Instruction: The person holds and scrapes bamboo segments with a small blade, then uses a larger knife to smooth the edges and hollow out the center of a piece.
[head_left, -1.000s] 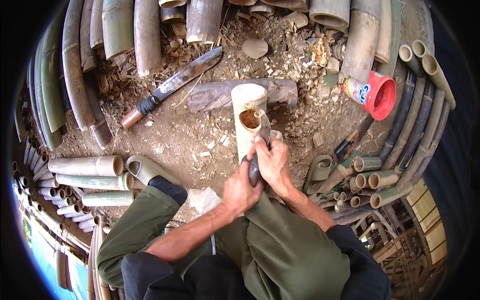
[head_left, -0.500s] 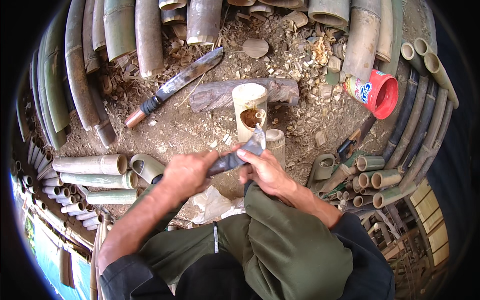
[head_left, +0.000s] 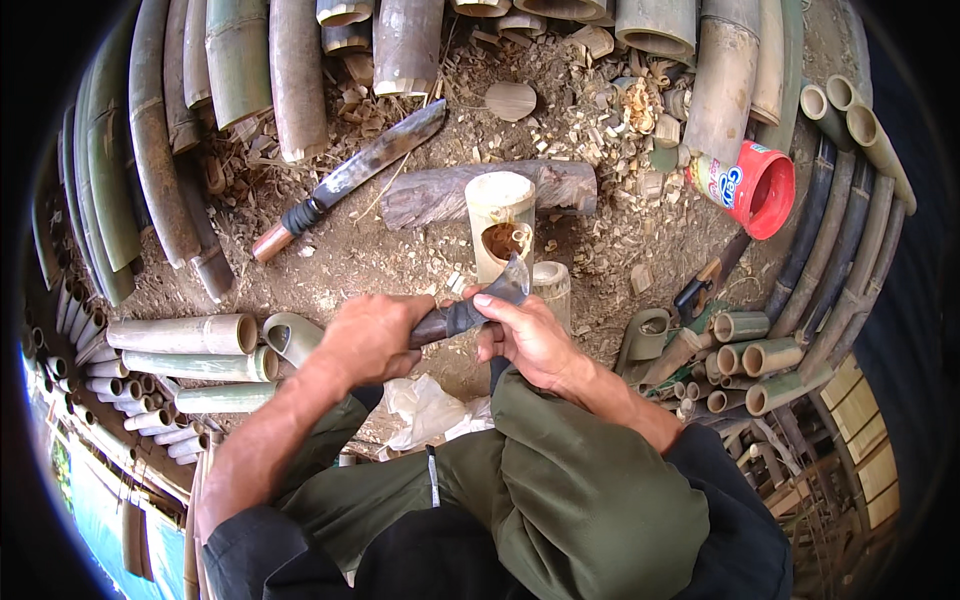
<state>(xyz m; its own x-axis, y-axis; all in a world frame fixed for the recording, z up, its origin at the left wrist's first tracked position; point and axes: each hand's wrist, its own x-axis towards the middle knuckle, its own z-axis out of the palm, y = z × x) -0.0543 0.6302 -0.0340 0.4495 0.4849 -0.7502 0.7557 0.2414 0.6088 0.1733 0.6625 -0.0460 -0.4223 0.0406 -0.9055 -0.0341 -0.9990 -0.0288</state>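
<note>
The left hand (head_left: pixel 372 335) grips the handle of a small knife (head_left: pixel 470 308). The right hand (head_left: pixel 528 335) pinches its blade. Just past the blade stands a cut bamboo cup (head_left: pixel 500 225), against a log (head_left: pixel 440 195). A big knife (head_left: pixel 350 178) and a red cup (head_left: pixel 755 187) lie on the ground (head_left: pixel 380 265).

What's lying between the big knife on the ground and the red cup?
In the head view, a short log lies between the big knife and red cup.
</note>
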